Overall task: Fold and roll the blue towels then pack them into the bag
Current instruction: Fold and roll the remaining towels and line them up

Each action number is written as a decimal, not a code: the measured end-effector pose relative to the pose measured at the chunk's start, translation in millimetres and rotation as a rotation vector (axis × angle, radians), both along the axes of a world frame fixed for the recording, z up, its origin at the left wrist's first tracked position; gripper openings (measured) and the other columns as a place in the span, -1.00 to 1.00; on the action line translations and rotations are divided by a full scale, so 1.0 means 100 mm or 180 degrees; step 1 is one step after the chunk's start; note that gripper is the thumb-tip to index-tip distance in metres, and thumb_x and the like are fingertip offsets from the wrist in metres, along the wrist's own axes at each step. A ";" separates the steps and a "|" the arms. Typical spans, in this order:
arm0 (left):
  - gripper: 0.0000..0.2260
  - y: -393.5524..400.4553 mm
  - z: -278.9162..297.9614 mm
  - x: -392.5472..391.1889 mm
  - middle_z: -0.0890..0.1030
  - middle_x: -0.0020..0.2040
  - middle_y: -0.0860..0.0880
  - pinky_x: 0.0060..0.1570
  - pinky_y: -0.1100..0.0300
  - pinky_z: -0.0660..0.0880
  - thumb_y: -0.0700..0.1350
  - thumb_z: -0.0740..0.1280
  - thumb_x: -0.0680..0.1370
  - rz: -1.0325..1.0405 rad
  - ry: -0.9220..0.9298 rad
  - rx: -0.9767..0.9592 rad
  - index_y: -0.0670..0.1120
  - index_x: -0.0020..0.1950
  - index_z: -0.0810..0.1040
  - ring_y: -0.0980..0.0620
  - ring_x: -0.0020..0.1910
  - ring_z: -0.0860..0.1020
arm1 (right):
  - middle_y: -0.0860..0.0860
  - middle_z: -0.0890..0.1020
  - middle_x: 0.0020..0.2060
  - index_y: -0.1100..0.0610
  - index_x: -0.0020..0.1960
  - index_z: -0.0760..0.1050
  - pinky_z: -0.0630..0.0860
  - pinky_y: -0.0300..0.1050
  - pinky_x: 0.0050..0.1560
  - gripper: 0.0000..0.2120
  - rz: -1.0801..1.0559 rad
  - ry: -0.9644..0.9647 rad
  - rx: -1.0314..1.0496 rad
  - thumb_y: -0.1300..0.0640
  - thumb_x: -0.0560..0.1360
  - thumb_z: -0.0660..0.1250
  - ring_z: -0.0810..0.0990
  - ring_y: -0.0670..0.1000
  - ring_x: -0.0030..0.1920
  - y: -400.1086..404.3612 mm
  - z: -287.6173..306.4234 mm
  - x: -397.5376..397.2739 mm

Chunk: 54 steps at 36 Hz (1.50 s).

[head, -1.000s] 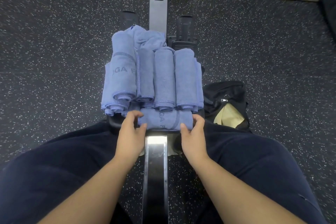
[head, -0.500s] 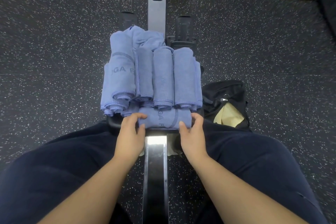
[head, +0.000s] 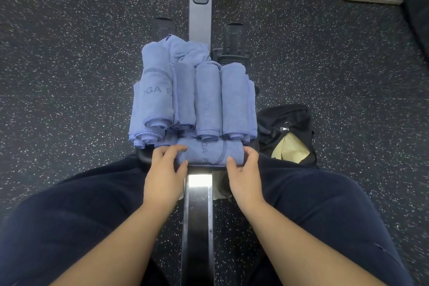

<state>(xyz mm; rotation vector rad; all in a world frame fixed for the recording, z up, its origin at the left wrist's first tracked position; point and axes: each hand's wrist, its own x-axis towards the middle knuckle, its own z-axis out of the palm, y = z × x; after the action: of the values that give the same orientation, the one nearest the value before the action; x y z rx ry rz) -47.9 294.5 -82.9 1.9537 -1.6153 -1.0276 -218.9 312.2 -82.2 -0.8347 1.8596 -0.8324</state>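
We find the rolled towel (head: 210, 152) crosswise before the stacked rolls (head: 195, 97), left hand (head: 163, 169) and right hand (head: 243, 169) gripping its ends; we advise even pressure, keeping it tight for the bag (head: 287, 127)

rolled towel (head: 210, 152) crosswise on seat (head: 144, 158), 12 o'clock of the person | left hand (head: 165, 169) at its 9 o'clock end, right hand (head: 243, 169) at 3 | towel stack (head: 195, 97) touching at its 12 | bag (head: 287, 134) on floor (head: 69, 100), 3 o'clock of stack | rail (head: 200, 18) running 12 to 6
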 end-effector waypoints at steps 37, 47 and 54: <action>-0.63 0.00 0.02 -0.10 0.53 0.23 -0.13 0.18 -0.08 0.44 -0.25 0.50 0.40 -0.1254 -0.0583 -0.1319 -0.07 0.19 0.59 -0.16 0.27 0.47 | 0.07 0.44 0.28 0.17 0.35 0.36 0.22 -0.19 0.33 -0.48 0.0428 0.1532 -0.0716 0.07 0.45 0.42 0.35 0.07 0.32 0.04 0.12 0.04; -0.66 -0.06 0.22 -0.10 0.45 0.38 -0.08 0.32 -0.07 0.32 -0.07 0.20 0.53 -0.1171 -0.0354 -0.1566 0.07 0.31 0.42 -0.12 0.42 0.35 | 0.08 0.44 0.30 -0.05 0.31 0.25 0.28 0.03 0.39 -0.56 0.0908 0.1702 -0.1429 -0.08 0.46 0.20 0.33 0.14 0.37 -0.04 0.17 0.10; -0.67 -0.36 0.54 -0.01 0.43 0.36 -0.13 0.34 -0.15 0.30 -0.14 0.24 0.54 -0.0907 -0.0367 -0.2249 -0.01 0.31 0.44 -0.18 0.42 0.33 | 0.05 0.39 0.37 -0.12 0.36 0.22 0.18 0.00 0.43 -0.57 0.1180 0.1603 -0.1606 -0.05 0.50 0.16 0.29 0.11 0.42 -0.29 0.32 0.10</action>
<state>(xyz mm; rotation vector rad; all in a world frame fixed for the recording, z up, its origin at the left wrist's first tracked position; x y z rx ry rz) -48.7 258.4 -28.8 1.3481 -2.0033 -0.3386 -208.5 282.7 -50.7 -1.7815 1.8361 -0.9192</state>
